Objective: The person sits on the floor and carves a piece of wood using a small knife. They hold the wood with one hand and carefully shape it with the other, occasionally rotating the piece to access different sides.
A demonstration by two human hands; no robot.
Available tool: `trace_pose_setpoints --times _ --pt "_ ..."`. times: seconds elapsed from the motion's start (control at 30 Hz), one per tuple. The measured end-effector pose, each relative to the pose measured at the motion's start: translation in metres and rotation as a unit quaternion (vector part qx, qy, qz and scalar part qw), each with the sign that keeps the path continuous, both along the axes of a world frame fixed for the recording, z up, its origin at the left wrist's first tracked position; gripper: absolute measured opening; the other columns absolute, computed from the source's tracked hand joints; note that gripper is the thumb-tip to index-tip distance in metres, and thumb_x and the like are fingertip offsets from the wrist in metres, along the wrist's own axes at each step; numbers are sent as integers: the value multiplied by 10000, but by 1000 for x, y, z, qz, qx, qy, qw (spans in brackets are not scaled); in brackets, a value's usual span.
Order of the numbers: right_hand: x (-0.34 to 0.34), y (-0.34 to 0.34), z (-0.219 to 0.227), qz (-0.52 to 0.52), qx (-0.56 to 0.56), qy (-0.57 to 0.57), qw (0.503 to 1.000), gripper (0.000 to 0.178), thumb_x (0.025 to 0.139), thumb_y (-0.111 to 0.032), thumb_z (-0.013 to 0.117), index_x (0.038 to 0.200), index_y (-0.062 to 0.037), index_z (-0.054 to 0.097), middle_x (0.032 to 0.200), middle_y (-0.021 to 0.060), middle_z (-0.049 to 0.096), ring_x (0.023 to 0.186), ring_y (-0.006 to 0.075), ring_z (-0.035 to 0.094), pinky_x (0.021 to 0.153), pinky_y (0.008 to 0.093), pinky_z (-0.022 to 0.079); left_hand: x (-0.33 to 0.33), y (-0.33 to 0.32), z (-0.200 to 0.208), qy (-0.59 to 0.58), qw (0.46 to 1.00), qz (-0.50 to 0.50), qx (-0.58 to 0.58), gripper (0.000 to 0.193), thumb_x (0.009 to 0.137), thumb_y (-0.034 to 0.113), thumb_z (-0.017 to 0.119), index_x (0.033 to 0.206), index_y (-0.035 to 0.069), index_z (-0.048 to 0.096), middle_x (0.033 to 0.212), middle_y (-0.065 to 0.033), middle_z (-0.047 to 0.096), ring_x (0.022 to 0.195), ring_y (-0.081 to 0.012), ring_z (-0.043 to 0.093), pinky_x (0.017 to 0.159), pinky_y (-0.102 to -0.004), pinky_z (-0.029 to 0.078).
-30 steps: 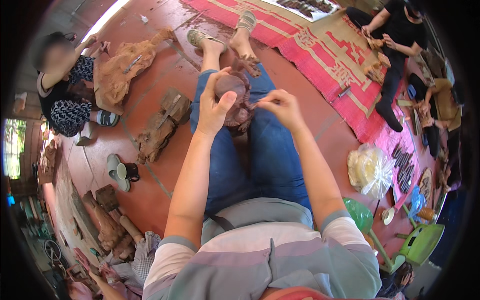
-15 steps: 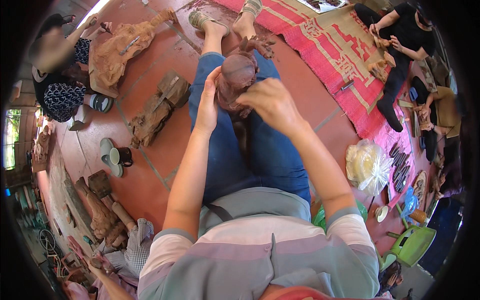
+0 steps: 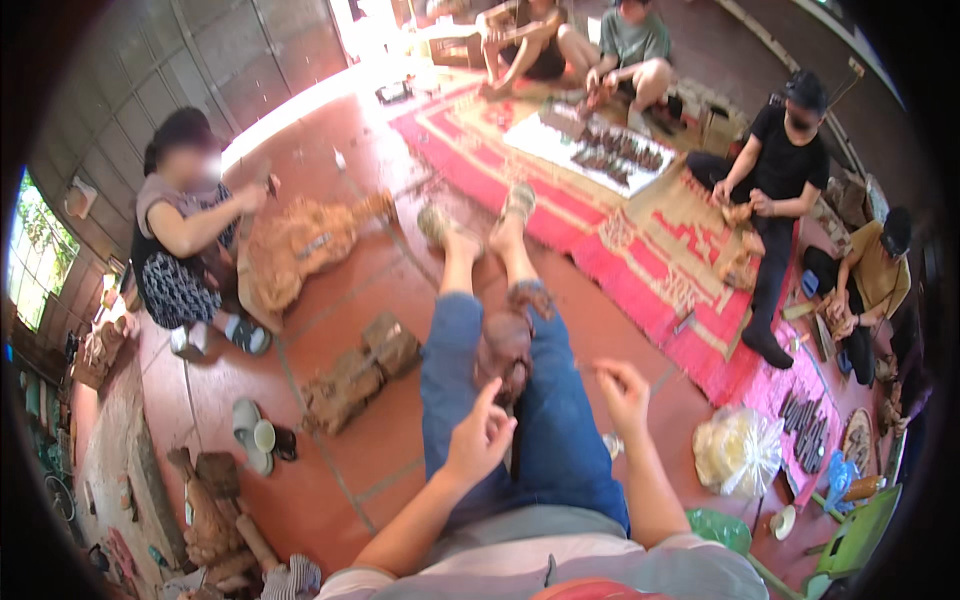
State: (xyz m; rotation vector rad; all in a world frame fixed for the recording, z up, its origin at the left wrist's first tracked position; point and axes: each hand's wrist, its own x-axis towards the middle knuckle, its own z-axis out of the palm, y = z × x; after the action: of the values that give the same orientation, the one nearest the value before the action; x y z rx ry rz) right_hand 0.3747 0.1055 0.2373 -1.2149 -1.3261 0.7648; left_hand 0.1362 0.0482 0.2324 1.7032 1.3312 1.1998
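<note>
The dark carving [image 3: 503, 350] lies lengthwise along the lap at twelve o'clock from the nearer, loosely curled, empty left hand [image 3: 480, 438]; the right hand [image 3: 622, 392], pinched and seemingly empty, hangs beside it.

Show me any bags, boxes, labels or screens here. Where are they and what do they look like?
Plastic bag: on the red floor right of the person's legs, near the right hand; clear, crumpled, full of pale yellow stuff.
Cardboard boxes: far back on the right, beside the seated people; brown and squarish.
Labels, signs, screens: none that I can make out.
</note>
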Motion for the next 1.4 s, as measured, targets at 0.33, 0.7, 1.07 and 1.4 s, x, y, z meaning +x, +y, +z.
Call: trace_pose_setpoints --times 0.33,0.7,1.07,1.4 --pt "-50 -28 40 68 -23 163 984 92 878 -5 625 957 16 585 856 76 652 789 105 628 708 223 490 5 -2 24 148 988 16 -47 665 813 140 650 1413 138 364 647 -92 608 566 -283 605 539 -391 476" --pt "-65 143 240 83 144 -65 984 262 776 -200 629 950 -4 622 697 62 640 614 106 582 575 260 455 -26 12 38 18 997 71 -19 120 869 73 617 965 10 649 874 -109 665 743 -180 645 682 -275 505" --pt "-58 30 155 142 145 145 968 199 906 -91 616 1066 28 609 919 99 666 796 143 639 675 246 514 -6 76 83 59 986 8 153 757 702 211 792 1342 52 420 1233 -140 529 1136 -302 499 971 -384 405" --pt "-56 13 90 97 11 303 948 188 894 -68 633 1066 -1 601 920 76 653 760 97 617 684 212 505 -9 91 68 23 988 37 147 547 766 217 742 1216 43 483 1154 -154 552 1105 -293 524 963 -370 398"
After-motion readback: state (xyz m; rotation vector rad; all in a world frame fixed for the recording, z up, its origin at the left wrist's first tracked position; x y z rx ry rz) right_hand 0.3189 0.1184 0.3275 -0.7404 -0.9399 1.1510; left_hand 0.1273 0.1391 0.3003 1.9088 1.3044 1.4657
